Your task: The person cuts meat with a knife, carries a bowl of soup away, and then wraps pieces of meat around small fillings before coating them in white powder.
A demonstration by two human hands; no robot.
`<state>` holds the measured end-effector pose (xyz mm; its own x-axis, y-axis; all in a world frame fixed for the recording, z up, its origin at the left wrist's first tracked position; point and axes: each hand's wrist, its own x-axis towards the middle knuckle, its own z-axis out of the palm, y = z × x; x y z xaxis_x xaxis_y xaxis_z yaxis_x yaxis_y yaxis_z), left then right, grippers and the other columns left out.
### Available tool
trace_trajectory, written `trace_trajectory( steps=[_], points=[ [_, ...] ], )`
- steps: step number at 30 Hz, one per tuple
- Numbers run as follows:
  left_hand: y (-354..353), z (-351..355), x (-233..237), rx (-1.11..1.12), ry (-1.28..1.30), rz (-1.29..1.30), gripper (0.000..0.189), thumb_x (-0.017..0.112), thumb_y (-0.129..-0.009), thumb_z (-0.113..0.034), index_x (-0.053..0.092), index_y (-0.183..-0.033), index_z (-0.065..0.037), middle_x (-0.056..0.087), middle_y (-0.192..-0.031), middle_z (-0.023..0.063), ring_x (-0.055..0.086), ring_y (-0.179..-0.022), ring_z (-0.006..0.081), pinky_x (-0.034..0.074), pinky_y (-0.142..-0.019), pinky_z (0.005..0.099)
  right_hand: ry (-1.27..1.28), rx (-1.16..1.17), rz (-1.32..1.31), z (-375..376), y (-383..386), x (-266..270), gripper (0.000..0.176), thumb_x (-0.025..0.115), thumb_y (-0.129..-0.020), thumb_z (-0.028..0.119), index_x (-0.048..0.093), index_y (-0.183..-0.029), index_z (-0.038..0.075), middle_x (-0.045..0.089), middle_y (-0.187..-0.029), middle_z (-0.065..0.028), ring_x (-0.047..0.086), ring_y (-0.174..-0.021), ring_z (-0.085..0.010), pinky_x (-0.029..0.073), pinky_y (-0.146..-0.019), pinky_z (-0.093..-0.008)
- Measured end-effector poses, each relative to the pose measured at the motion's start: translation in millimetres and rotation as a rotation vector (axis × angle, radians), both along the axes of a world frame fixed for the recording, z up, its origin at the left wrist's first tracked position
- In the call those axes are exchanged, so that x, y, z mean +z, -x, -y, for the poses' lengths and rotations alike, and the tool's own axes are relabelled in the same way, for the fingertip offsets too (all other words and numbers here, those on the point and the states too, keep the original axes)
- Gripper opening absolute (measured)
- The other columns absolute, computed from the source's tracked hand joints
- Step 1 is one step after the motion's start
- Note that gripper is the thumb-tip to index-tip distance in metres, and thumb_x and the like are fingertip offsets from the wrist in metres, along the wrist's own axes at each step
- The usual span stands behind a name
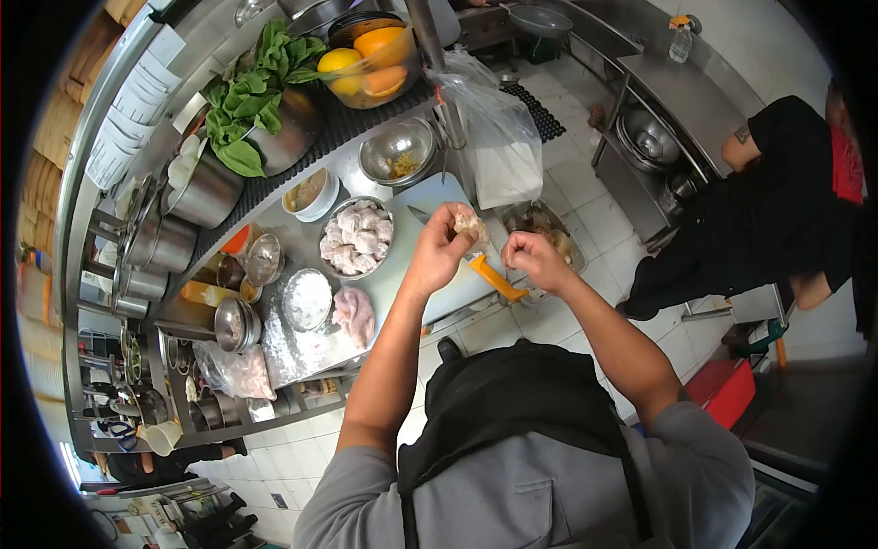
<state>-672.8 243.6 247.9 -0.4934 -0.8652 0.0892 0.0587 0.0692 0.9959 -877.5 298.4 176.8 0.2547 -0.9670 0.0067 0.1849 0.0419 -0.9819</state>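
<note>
Above the pale cutting board (448, 295), my left hand (443, 249) pinches a small pale piece of food (470, 229), perhaps raw meat. My right hand (538, 261) is just to the right of it, fingers curled together; whether they hold anything is too small to tell. A knife with a yellow handle (497, 279) lies on the board below and between my hands. Left of the board stands a metal bowl of pale floured pieces (357, 238). A bowl of white flour (307, 300) and a pink raw piece (354, 317) are nearby.
Behind my right hand is a tray (576, 254) with food pieces. A plastic bag (494, 128) hangs beyond the board. The raised shelf (320, 156) holds greens (256, 101) and a fruit container (370, 69). A person in black (732, 210) is at the right.
</note>
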Motion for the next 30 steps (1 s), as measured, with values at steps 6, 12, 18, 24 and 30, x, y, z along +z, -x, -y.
trace_trajectory(
  steps=[6,12,18,24,30],
  points=[
    [3.8,12.9,23.8,-0.072,0.073,0.177,0.027,0.058,-0.088,0.003,0.052,-0.114,-0.003,0.060,-0.097,0.0024,0.057,-0.089,0.0099,0.047,-0.078,0.0247,0.161,-0.222,-0.142,-4.9,-1.8,-11.3,0.013,0.062,-0.085,0.008,0.058,-0.097,0.004,0.060,-0.095,-0.0038,0.056,-0.083,-0.0126,0.047,-0.076,-0.0280],
    [15.8,17.8,46.1,-0.118,0.182,0.456,0.026,0.059,-0.086,0.005,0.053,-0.111,-0.003,0.060,-0.097,0.0025,0.058,-0.092,0.0109,0.046,-0.080,0.0248,0.441,-0.349,-0.340,-1.9,-11.8,35.7,0.025,0.065,-0.087,0.015,0.062,-0.108,0.002,0.065,-0.098,-0.0095,0.060,-0.083,-0.0196,0.048,-0.071,-0.0314],
    [22.0,17.3,46.7,-0.119,0.172,0.353,0.026,0.057,-0.086,0.005,0.053,-0.110,-0.003,0.060,-0.099,0.0032,0.058,-0.094,0.0109,0.046,-0.083,0.0265,0.283,-0.359,-0.271,-3.2,-11.4,51.1,0.015,0.062,-0.088,0.013,0.061,-0.085,-0.002,0.062,-0.071,-0.0105,0.059,-0.062,-0.0204,0.046,-0.060,-0.0320],
    [23.2,18.8,26.6,0.000,-0.093,-0.097,0.027,0.056,-0.085,0.004,0.055,-0.111,-0.005,0.061,-0.100,0.0036,0.059,-0.090,0.0132,0.047,-0.081,0.0269,0.423,-0.407,-0.315,-4.9,-8.2,47.3,0.010,0.060,-0.084,0.008,0.060,-0.082,-0.001,0.062,-0.073,-0.0127,0.060,-0.063,-0.0198,0.046,-0.059,-0.0324],
    [17.4,30.3,4.1,0.024,-0.318,-0.426,0.026,0.053,-0.086,-0.004,0.055,-0.111,-0.007,0.061,-0.098,0.0066,0.060,-0.090,0.0192,0.048,-0.075,0.0294,0.569,-0.473,-0.376,-4.7,-5.0,48.3,0.008,0.059,-0.083,0.007,0.060,-0.080,0.000,0.063,-0.075,-0.0118,0.062,-0.067,-0.0207,0.048,-0.061,-0.0325]
  ],
)
